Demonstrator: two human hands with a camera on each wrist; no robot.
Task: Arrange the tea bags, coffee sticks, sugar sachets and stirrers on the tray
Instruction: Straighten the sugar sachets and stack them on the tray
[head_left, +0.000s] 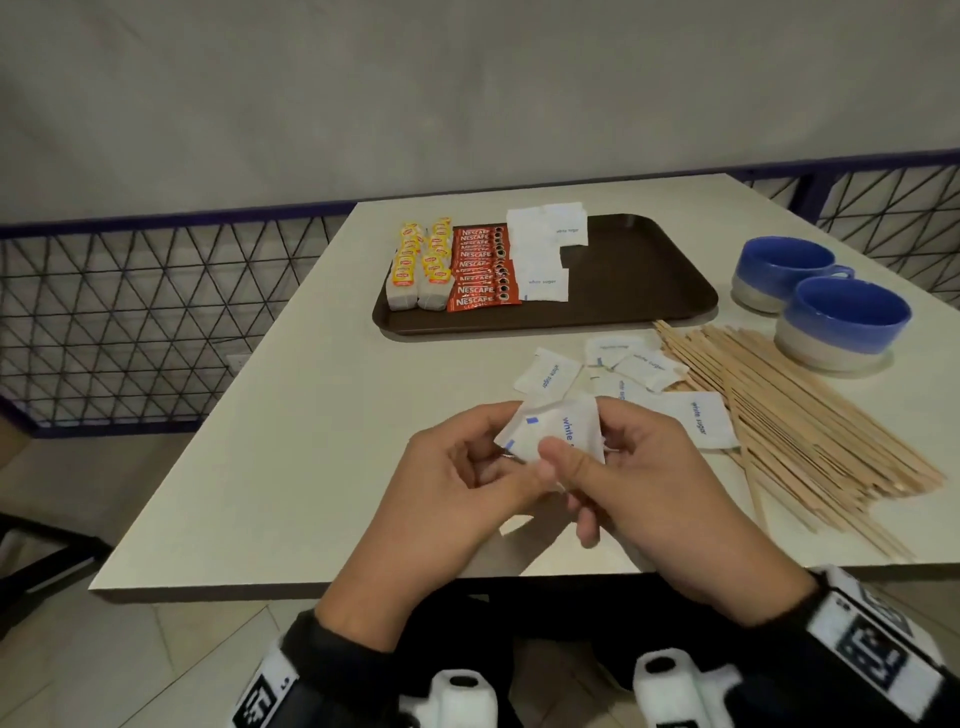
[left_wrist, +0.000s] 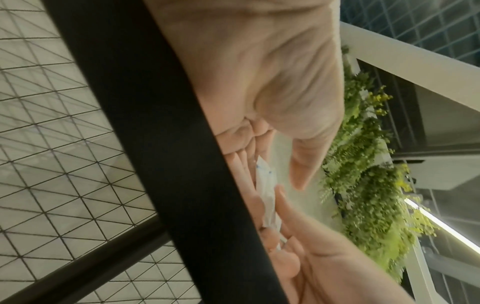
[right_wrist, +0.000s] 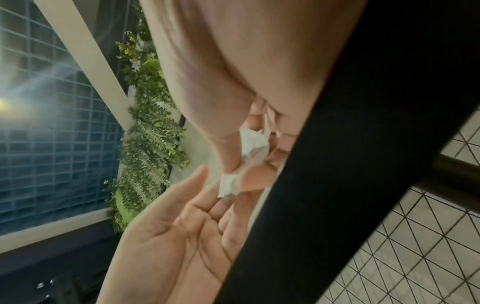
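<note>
Pinching a small stack of sugar sachets (head_left: 551, 431) — both hands, left grip (head_left: 457, 483) and right grip (head_left: 649, 483).

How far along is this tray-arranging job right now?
Done: tea bags, coffee sticks and some sugar sachets lined up on the tray. In hand: both hands hold sachets. Left: loose sachets and stirrers on the table.

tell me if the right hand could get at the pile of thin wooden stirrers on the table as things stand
Probably yes, once freed. The pile of thin wooden stirrers lies uncovered on the table to the right hand's own side, with only loose sachets between. But both hands currently hold white sugar sachets.
</note>
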